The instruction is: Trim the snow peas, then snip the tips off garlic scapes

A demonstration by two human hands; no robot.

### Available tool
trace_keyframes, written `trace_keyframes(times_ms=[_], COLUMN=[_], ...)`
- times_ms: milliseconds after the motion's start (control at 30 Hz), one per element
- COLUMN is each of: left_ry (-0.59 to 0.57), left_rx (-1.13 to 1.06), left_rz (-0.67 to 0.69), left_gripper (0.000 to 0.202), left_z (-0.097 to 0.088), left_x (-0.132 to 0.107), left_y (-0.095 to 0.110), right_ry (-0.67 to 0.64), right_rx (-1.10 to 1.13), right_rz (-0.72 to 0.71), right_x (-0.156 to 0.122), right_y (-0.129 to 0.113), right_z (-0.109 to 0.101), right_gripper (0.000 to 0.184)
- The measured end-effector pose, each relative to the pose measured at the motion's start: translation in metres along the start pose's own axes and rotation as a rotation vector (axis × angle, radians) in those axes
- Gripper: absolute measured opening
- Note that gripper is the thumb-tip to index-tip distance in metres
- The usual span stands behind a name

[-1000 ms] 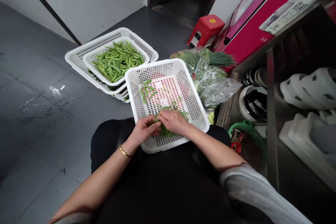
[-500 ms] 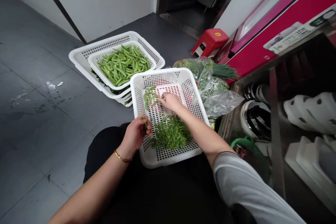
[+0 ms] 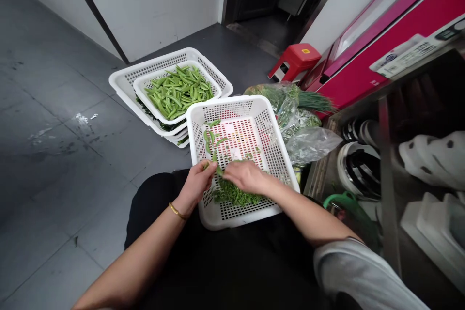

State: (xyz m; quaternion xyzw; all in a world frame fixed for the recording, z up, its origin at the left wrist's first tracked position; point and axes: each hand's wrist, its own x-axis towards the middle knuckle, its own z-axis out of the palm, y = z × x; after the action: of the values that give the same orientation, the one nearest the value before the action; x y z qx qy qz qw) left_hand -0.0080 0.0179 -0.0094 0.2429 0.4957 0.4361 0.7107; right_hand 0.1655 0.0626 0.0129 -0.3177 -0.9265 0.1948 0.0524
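Observation:
A white perforated basket (image 3: 271, 157) rests on my lap. A few green pea pods (image 3: 212, 136) lie at its far left, and a heap of green trimmings (image 3: 234, 194) sits near its front. My left hand (image 3: 198, 183) is closed at the basket's left wall, pinching a pea pod (image 3: 218, 170). My right hand (image 3: 245, 176) reaches in above the trimmings with its fingers pinched on the other end of that same pod. A gold bangle (image 3: 176, 211) circles my left wrist.
On the floor beyond, stacked white baskets (image 3: 125, 82) hold a pile of pea pods (image 3: 178, 91). Plastic bags of greens (image 3: 298, 116) lie to the right, a red stool (image 3: 294, 60) behind them. A metal shelf with bowls and white dishes (image 3: 428, 160) fills the right side.
My right hand drew back from the pods at the basket's far left to meet my left hand. Both now pinch one pod over the trimmings.

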Motion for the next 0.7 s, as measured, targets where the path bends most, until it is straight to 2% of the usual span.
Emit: trace_keyframes(times_ms=[100, 167, 233, 333, 400, 433, 500, 567, 600, 667, 700], left_ry=[-0.212, -0.304, -0.315, -0.289, -0.298, -0.308, -0.332, -0.370, -0.395, -0.441, -0.461], left_rx=[0.105, 0.120, 0.094, 0.045, 0.027, 0.021, 0.015, 0.025, 0.048, 0.178, 0.286], left_rz=[-0.039, -0.078, -0.104, -0.134, -0.155, -0.171, -0.211, -0.253, -0.267, -0.219, -0.142], left_gripper=[0.042, 0.039, 0.037, 0.034, 0.033, 0.033, 0.032, 0.029, 0.028, 0.026, 0.025], left_z=[0.004, 0.005, 0.003, -0.002, -0.005, -0.006, -0.007, -0.008, -0.007, -0.005, -0.004], left_x=[-0.006, -0.011, -0.015, -0.017, -0.016, -0.016, -0.014, -0.013, -0.013, -0.014, -0.015], left_y=[-0.004, -0.004, -0.002, 0.004, 0.006, 0.006, 0.005, 0.004, 0.004, 0.006, 0.007], right_ry=[-0.004, 0.011, 0.096, 0.396, 0.555, 0.583, 0.518, 0.334, 0.224, 0.024, -0.054], right_rx=[0.091, 0.265, 0.480, 0.695, 0.655, 0.571, 0.315, 0.042, -0.059, -0.165, -0.165], right_rz=[-0.166, -0.173, -0.035, 0.342, 0.501, 0.517, 0.432, 0.256, 0.168, 0.037, -0.003], right_x=[-0.026, -0.036, -0.046, -0.064, -0.072, -0.074, -0.070, -0.059, -0.052, -0.040, -0.036], right_y=[-0.029, -0.031, -0.017, 0.019, 0.035, 0.038, 0.030, 0.012, 0.002, -0.013, -0.017], right_z=[0.005, 0.005, -0.001, -0.018, -0.029, -0.033, -0.035, -0.031, -0.029, -0.024, -0.024], right_gripper=[0.026, 0.024, 0.023, 0.027, 0.027, 0.027, 0.033, 0.037, 0.033, 0.029, 0.028])
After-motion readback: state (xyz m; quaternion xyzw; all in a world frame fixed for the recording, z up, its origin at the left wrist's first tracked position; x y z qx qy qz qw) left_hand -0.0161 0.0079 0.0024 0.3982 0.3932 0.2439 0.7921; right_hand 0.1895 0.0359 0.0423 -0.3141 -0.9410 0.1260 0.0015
